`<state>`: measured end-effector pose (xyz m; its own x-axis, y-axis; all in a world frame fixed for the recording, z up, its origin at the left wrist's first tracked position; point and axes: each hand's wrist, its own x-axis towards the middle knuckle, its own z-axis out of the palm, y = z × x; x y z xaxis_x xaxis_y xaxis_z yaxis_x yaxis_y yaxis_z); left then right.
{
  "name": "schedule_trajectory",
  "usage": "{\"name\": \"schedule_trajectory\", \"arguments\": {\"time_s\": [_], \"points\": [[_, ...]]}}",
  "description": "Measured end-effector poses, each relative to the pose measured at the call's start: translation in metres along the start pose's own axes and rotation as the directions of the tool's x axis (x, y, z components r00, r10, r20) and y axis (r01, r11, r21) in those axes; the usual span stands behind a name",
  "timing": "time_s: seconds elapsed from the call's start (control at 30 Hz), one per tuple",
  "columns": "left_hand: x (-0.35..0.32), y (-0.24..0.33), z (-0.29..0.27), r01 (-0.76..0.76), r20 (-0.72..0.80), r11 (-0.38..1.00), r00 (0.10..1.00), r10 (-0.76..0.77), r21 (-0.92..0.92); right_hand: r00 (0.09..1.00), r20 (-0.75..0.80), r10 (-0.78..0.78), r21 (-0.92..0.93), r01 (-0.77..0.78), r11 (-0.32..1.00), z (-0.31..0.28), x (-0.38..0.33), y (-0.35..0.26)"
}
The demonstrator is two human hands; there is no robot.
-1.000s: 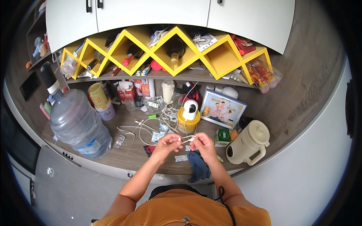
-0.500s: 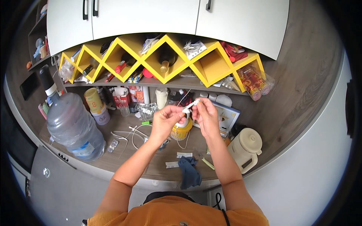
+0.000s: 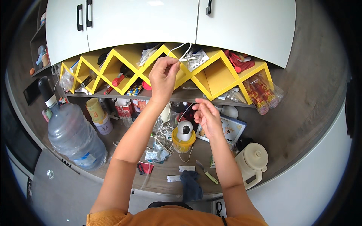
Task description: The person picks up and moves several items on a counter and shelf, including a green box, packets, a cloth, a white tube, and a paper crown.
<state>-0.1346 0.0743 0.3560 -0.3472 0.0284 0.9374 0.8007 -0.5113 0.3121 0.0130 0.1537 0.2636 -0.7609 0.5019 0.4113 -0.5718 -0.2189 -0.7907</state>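
The left arm [image 3: 137,132] is slanting up and inward from the lower edge, and the left hand [image 3: 164,79] is pinching, its thumb bringing its pad against the fingers. The right arm [image 3: 228,162] is leaning inward from the other side. The right hand [image 3: 208,118] is hanging lower, apart from the left, its fingers curving loosely and pointing inward.
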Motion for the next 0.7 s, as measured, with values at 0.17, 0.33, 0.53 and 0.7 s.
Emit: {"name": "schedule_trajectory", "arguments": {"time_s": [0.17, 0.33, 0.53, 0.7], "points": [[0.005, -0.024, 0.008, -0.164, 0.015, 0.98, 0.986, 0.163, 0.115, 0.999, -0.04, -0.002, -0.027, 0.001, 1.0, -0.024, -0.006, 0.007], [0.013, -0.032, 0.004, -0.283, 0.062, 0.812, 0.954, 0.293, 0.511, 0.996, -0.083, 0.013, -0.11, -0.022, 0.994, -0.033, -0.012, 0.006], [0.036, -0.033, 0.015, -0.526, 0.291, 0.53, 0.836, 0.465, 0.665, 0.997, -0.079, -0.015, -0.166, 0.002, 0.986, -0.026, -0.012, 0.007], [0.04, -0.029, 0.022, -0.596, 0.518, 0.429, 0.803, 0.296, 0.679, 0.999, -0.054, -0.004, -0.158, -0.004, 0.987, -0.016, -0.014, 0.013]]}}
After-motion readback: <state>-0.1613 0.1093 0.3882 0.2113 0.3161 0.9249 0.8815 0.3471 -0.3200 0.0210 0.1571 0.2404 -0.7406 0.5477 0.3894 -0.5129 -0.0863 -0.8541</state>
